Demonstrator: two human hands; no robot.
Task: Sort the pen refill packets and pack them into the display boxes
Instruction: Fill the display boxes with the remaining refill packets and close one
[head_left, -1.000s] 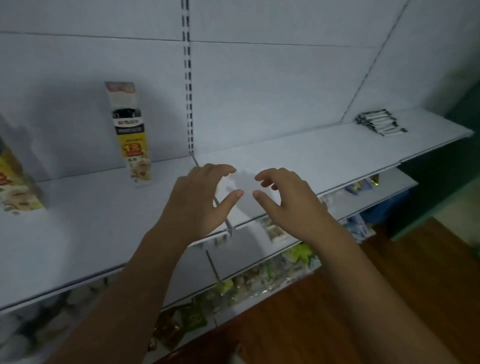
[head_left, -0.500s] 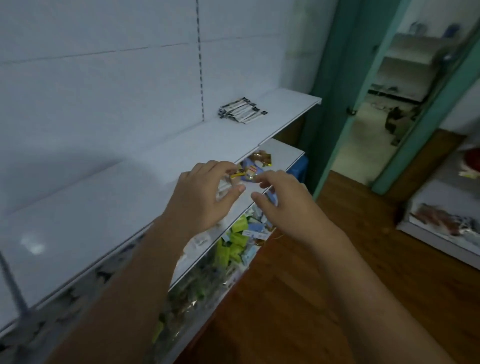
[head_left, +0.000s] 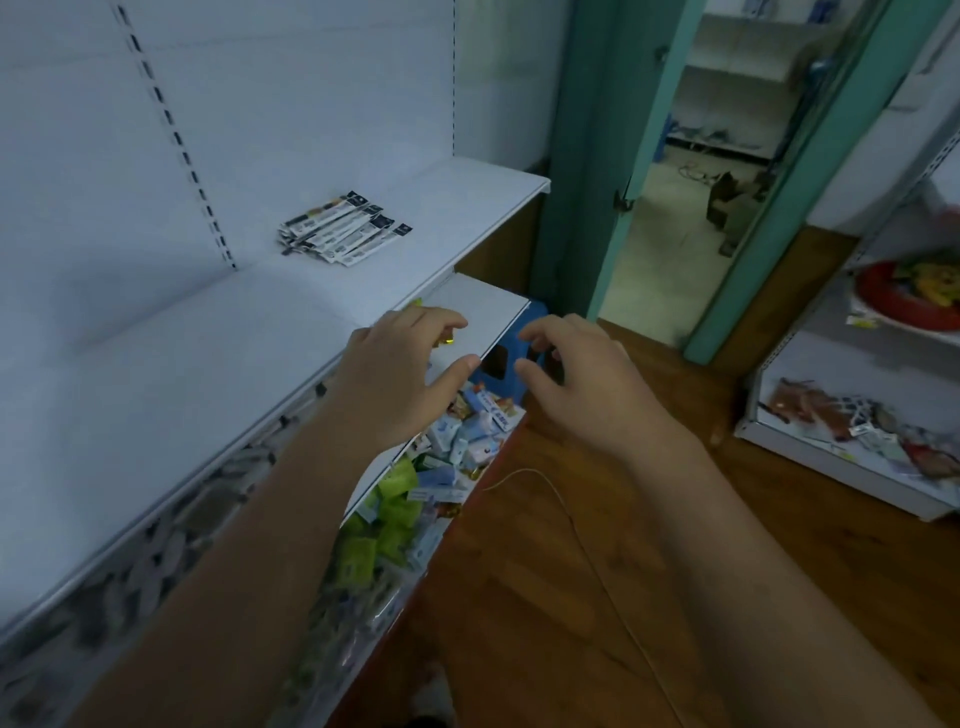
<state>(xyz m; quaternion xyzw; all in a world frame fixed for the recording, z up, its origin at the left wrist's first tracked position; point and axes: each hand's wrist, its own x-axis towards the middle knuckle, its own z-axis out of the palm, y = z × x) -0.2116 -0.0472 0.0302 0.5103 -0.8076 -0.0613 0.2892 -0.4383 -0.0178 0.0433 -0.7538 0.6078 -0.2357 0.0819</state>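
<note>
One camera, worn on the person's head, looks forward and down along a white shelf running up the left side. It sits close: both forearms fill the lower frame, with the left hand and right hand at centre. Past the shelf's far end are a doorway and wooden floor.

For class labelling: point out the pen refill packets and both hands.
pen refill packets (head_left: 343, 231), head view, middle of pile
left hand (head_left: 400, 376), head view, its back
right hand (head_left: 587, 387), head view, its back
</note>
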